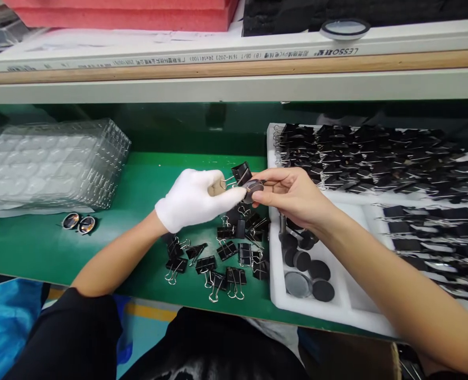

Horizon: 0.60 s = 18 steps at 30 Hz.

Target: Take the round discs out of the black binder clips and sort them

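My left hand [200, 199], in a white glove, is closed around the wire handles of a black binder clip [241, 173]. Its thumb reaches to a dark round disc [253, 190] just below the clip. My bare right hand [289, 192] pinches that disc between thumb and fingers. Whether the clip bites on the disc's edge is hard to see. Beneath both hands, several loose black binder clips [226, 250] lie scattered on the green table [139, 253].
A white foam tray [277, 287] on the right holds dark discs [323, 290] and rows of clipped pieces [376, 153]. Stacked clear plastic trays [52, 163] stand at left, with two round lenses [78, 223] in front. A shelf edge [218, 89] crosses above the table.
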Each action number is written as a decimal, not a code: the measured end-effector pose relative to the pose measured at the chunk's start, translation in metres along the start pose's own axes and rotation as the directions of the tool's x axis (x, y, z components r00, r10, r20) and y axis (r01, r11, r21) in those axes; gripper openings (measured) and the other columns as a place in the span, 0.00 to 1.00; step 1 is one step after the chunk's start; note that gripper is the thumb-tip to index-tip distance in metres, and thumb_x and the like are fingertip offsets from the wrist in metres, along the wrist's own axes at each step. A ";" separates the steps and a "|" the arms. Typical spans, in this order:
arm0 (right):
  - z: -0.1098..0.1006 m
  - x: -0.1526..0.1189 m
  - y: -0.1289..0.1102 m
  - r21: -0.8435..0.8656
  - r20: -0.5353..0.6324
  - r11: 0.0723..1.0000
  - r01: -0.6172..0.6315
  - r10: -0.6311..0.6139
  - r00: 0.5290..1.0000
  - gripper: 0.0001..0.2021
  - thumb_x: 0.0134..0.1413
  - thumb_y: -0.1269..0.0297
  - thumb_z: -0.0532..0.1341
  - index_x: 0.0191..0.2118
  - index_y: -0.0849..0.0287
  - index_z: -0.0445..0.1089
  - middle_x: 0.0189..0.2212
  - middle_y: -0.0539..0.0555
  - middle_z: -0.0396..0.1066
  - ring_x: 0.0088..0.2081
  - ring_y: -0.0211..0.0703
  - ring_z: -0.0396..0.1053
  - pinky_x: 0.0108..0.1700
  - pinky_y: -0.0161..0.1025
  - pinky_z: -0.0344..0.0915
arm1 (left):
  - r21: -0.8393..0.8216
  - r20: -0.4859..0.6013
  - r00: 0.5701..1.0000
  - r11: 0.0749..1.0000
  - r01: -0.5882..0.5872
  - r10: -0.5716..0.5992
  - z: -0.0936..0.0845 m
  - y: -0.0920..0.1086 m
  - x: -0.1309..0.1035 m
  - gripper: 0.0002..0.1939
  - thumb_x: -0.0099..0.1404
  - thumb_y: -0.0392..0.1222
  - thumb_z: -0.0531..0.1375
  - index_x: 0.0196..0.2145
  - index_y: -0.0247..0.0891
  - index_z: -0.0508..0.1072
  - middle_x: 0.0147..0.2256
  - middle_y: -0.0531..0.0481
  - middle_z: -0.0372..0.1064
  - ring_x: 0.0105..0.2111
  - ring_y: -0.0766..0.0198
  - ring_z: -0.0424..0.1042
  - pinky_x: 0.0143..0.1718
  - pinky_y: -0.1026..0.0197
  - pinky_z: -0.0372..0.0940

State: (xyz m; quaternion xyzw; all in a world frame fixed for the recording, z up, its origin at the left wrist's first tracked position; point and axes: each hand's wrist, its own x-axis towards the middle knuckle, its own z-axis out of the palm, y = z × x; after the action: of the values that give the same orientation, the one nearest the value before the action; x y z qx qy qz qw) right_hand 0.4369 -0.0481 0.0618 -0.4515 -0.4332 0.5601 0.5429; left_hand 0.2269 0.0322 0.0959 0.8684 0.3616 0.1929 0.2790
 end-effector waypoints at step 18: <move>0.006 0.000 -0.010 0.111 -0.178 0.994 -0.003 0.023 0.984 0.18 0.45 0.51 0.80 0.38 0.52 0.77 0.44 0.51 0.82 0.49 0.47 0.79 0.55 0.52 0.79 | -0.202 0.081 0.996 0.979 -0.003 0.020 0.001 0.002 0.000 0.21 0.63 0.51 0.61 0.19 0.38 0.61 0.18 0.58 0.56 0.20 0.72 0.54 0.20 0.66 0.50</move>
State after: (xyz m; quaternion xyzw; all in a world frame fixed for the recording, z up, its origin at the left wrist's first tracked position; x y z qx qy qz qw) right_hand 0.4331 -0.0477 0.0726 -0.4723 -0.3480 0.5439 0.6001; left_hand 0.2282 0.0304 0.0959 0.8449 0.3234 0.1940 0.3794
